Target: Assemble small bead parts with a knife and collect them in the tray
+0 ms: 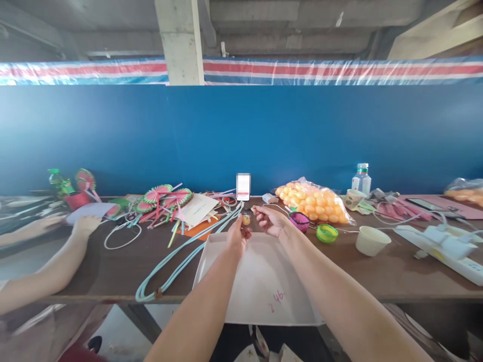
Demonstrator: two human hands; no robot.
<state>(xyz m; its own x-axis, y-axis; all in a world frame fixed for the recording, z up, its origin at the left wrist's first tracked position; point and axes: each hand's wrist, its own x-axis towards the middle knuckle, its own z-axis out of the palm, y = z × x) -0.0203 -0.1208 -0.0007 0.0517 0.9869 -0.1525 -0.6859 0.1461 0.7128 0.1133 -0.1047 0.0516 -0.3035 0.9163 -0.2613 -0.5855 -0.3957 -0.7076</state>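
Note:
My left hand [238, 235] is closed round a small, round yellowish piece [246, 219] with a dark or clear top, held up at its fingertips. To its right, my right hand [272, 221] has its fingers pinched together, apart from the piece; what they hold, if anything, is too small to name. Both hands are above the far edge of a white tray [260, 281], which has pink handwritten marks. Just beyond them a phone [243, 187] stands upright against the blue partition.
Right of my hands are a bag of orange balls [313, 203], a purple basket [300, 221], a green-yellow ring-shaped container [326, 233], a paper cup [372, 241] and a power strip [445, 251]. Leftward lie pale blue cords [169, 259] and paper fans [160, 196]. A co-worker's arms [60, 261] reach in at far left.

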